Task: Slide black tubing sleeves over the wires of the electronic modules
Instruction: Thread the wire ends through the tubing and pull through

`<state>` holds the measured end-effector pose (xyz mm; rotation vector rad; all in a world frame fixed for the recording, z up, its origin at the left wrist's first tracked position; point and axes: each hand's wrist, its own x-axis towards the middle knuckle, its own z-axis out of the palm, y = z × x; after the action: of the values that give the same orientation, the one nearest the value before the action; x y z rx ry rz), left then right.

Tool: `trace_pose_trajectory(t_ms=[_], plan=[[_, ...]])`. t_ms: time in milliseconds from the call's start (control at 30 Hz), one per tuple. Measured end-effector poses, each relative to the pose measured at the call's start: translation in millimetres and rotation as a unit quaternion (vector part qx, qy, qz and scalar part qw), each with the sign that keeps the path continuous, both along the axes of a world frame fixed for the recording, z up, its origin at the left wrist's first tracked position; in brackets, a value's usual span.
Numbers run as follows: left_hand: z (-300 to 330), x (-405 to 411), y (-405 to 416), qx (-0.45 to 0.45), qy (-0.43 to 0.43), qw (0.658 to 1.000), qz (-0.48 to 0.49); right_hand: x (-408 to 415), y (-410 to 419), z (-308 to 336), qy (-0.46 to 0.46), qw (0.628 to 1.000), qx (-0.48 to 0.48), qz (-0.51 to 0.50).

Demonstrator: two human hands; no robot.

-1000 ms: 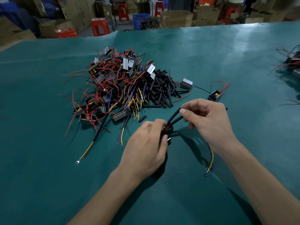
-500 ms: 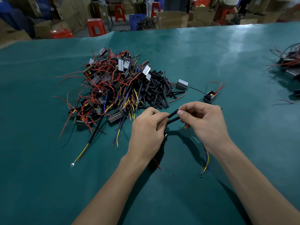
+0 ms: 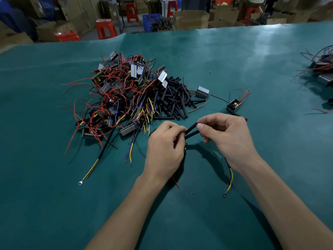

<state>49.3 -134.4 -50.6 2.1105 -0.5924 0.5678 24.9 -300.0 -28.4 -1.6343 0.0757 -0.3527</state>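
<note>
My left hand (image 3: 164, 147) is curled around a module that it hides; a red wire tip (image 3: 175, 183) pokes out below it. Two black tubing sleeves (image 3: 191, 131) stretch from it to my right hand (image 3: 228, 138), which pinches their far ends between thumb and fingers. Sleeved wires run on under the right hand and end in yellow and blue leads with a ring terminal (image 3: 228, 181). A heap of modules with red, yellow and blue wires (image 3: 122, 94) lies beyond the left hand, with a pile of loose black sleeves (image 3: 173, 99) beside it.
On the green table mat (image 3: 54, 195), a single grey module (image 3: 202, 91) and a small black module with red wires (image 3: 234, 105) lie beyond my right hand. Another group of modules (image 3: 322, 69) sits at the right edge. Cardboard boxes and red stools stand behind the table.
My left hand has moved up along the sleeves toward my right hand, shortening the visible stretch of tubing. The right hand has stayed in place.
</note>
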Motion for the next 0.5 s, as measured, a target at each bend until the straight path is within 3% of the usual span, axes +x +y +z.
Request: trace_pose_trajectory(t_ms=[167, 300, 500], plan=[[1.0, 0.1, -1.4, 0.0, 0.01, 1.0, 0.008, -0.3, 0.9, -0.8, -0.003, 1.0, -0.008, -0.001], [12.0, 7.8, -1.5, 0.025, 0.034, 0.998, -0.043, 0.1, -0.3, -1.3, -0.009, 1.0, -0.016, -0.006], [14.4, 14.3, -8.3, -0.036, 0.077, 0.992, -0.088, -0.2, 2.4, -4.9, -0.008, 1.0, -0.022, -0.004]])
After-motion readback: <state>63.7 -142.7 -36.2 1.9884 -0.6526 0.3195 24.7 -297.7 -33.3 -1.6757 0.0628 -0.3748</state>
